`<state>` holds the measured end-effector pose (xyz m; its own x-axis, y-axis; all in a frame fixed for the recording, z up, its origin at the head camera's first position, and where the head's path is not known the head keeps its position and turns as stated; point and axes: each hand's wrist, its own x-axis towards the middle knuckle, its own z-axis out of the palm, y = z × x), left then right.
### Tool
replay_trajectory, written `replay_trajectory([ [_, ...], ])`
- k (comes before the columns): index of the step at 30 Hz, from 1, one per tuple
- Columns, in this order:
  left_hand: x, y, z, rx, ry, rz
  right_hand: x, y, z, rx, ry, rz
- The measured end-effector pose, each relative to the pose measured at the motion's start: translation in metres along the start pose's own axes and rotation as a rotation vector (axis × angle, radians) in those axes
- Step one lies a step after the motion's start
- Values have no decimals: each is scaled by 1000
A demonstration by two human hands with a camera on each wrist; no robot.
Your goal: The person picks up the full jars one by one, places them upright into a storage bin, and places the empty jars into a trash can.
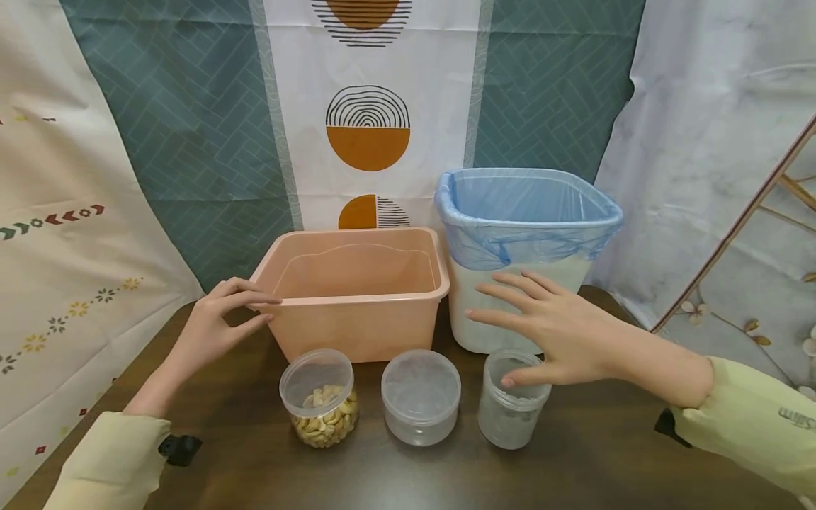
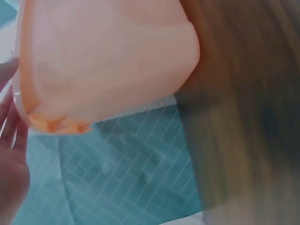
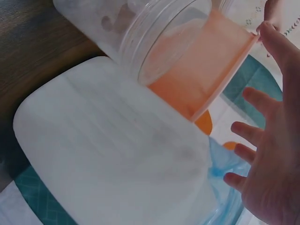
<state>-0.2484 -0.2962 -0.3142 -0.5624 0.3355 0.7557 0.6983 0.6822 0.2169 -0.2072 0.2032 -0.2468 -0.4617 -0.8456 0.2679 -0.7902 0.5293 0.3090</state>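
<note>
My left hand (image 1: 219, 315) is at the front left corner of a peach plastic basin (image 1: 357, 329), its fingers extended and fingertips right at the rim. In the left wrist view the thumb and fingers of that hand (image 2: 11, 154) lie along the basin's (image 2: 108, 56) upper edge. My right hand (image 1: 554, 329) is spread above a tall clear jar (image 1: 510, 421), thumb over its mouth, holding nothing. A clear jar of cashews (image 1: 325, 418) stands before the basin, with a short clear jar (image 1: 421, 411) in between. The right wrist view shows the right hand's (image 3: 267, 154) parted fingers.
A white bin (image 1: 468, 326) lined with a blue bag (image 1: 535, 241) stands right of the basin, behind the tall jar. Everything rests on a dark wooden table (image 1: 255, 453). Patterned cloth (image 1: 210, 142) hangs behind and at both sides.
</note>
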Motion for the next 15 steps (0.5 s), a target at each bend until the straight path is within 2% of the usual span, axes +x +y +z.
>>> replay_trajectory([
  [4,-4,1,6,-65,74,-68,9,-5,0,13,-30,-21],
  [8,-5,3,13,-99,145,-98,18,-11,2,2,-47,-63],
  [11,-4,3,16,-97,171,-103,26,-14,4,10,-48,-97],
  [15,-4,3,19,-75,173,-113,39,-20,8,43,-43,-142],
])
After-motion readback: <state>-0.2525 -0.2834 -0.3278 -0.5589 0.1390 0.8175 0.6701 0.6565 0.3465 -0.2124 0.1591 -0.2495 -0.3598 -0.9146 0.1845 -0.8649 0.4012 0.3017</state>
